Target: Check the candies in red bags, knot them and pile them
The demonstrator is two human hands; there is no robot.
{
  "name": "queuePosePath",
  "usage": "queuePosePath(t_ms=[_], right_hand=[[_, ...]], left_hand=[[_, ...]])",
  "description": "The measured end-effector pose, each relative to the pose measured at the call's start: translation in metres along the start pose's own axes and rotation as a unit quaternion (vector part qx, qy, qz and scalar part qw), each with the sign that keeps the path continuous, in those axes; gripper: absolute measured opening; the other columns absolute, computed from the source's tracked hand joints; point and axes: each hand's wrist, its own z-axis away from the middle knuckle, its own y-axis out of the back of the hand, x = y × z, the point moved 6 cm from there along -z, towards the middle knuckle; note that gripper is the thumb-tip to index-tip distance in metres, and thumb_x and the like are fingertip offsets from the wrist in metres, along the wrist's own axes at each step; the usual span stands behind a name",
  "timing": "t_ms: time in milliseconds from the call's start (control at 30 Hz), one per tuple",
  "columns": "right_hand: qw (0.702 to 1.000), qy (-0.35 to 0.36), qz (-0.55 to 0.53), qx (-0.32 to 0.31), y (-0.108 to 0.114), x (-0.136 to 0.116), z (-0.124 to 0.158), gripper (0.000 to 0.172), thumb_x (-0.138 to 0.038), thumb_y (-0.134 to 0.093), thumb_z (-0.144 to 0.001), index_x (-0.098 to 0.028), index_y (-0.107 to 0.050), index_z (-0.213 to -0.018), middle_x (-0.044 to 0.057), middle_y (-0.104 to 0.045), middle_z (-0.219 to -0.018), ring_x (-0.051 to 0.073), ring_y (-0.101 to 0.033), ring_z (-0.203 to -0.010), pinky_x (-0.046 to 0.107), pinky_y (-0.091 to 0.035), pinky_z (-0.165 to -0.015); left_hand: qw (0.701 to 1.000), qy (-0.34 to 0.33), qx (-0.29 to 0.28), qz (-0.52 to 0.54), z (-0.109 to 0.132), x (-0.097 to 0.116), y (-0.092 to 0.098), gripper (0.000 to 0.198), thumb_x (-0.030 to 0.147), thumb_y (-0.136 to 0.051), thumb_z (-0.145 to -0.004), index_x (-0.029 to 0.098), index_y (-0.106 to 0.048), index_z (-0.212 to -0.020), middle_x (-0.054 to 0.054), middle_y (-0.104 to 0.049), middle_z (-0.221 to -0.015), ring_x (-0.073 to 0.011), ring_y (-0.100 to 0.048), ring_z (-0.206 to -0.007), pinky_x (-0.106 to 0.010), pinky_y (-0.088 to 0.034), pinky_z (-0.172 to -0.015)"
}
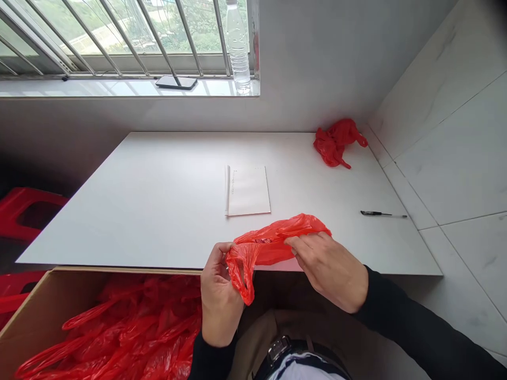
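Observation:
Both hands hold one red plastic bag (273,240) over the near edge of the white table (158,211). My left hand (218,298) pinches the bag's handle end, which droops below the table edge. At the bag's middle, the fingers of my right hand (328,269) are closed on the plastic. The bag is stretched between the two hands.
A white folded paper (247,190) lies mid-table, a black pen (382,214) at the right, a crumpled red bag (336,141) at the far right corner. A cardboard box (35,311) full of red bags sits lower left. A phone (176,82) and a water bottle (238,47) stand on the windowsill.

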Motion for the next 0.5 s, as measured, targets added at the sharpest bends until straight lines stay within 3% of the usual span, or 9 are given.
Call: queuePosePath(t_ms=[100,167,267,333,400,500], right_hand=[[0.994,-0.035,0.021,-0.103,-0.023,0.011,0.007,0.033,-0.010,-0.039,-0.097,-0.016,-0.060,-0.122,0.000,-0.062,-0.064,0.019,-0.056,-0.050,0.033,-0.035,-0.050],[0.989,-0.046,0.027,-0.138,-0.033,0.015,0.010,0.029,-0.014,-0.038,-0.100,-0.017,-0.062,-0.115,0.000,-0.059,-0.058,0.018,-0.052,-0.044,0.033,-0.027,-0.047],[0.986,-0.076,0.024,-0.149,-0.039,0.021,0.009,0.033,-0.022,-0.034,-0.104,-0.018,-0.064,-0.094,0.002,-0.058,-0.057,0.018,-0.053,-0.045,0.033,-0.028,-0.048],[0.987,-0.101,0.016,-0.121,-0.035,0.023,0.006,0.037,-0.028,-0.032,-0.106,-0.018,-0.063,-0.089,0.003,-0.059,-0.059,0.019,-0.055,-0.048,0.033,-0.032,-0.050],[0.994,-0.092,-0.013,-0.051,-0.022,0.019,0.002,0.037,-0.032,-0.033,-0.106,-0.019,-0.064,-0.091,0.004,-0.063,-0.069,0.020,-0.060,-0.057,0.032,-0.040,-0.054],[0.995,0.007,-0.077,0.062,-0.005,0.004,-0.006,0.031,-0.027,-0.037,-0.105,-0.018,-0.066,-0.100,0.011,-0.068,-0.104,0.022,-0.066,-0.090,0.032,-0.051,-0.073]], left_hand=[[0.999,0.004,0.007,0.041,0.002,-0.009,0.002,0.032,0.026,-0.082,-0.075,0.023,-0.062,-0.100,0.001,-0.067,-0.091,-0.0138,-0.064,-0.079,-0.025,-0.054,-0.074],[0.997,0.010,0.000,0.082,0.001,-0.014,0.000,0.035,0.030,-0.081,-0.077,0.024,-0.060,-0.105,-0.001,-0.067,-0.096,-0.0138,-0.065,-0.081,-0.027,-0.055,-0.078],[0.982,0.051,-0.023,0.180,-0.001,-0.021,-0.005,0.045,0.040,-0.084,-0.073,0.022,-0.058,-0.105,-0.002,-0.068,-0.091,-0.0158,-0.066,-0.077,-0.029,-0.056,-0.073],[0.971,0.089,-0.030,0.219,-0.003,-0.025,-0.008,0.043,0.042,-0.083,-0.074,0.021,-0.058,-0.102,-0.003,-0.067,-0.089,-0.0169,-0.066,-0.076,-0.029,-0.056,-0.069],[0.968,0.107,-0.028,0.226,-0.003,-0.027,-0.010,0.038,0.044,-0.079,-0.077,0.020,-0.059,-0.098,-0.003,-0.065,-0.090,-0.0161,-0.065,-0.076,-0.028,-0.055,-0.066],[0.968,0.106,-0.031,0.224,-0.003,-0.029,-0.012,0.047,0.051,-0.082,-0.071,0.021,-0.058,-0.097,-0.001,-0.062,-0.089,-0.0154,-0.063,-0.073,-0.026,-0.053,-0.063]])
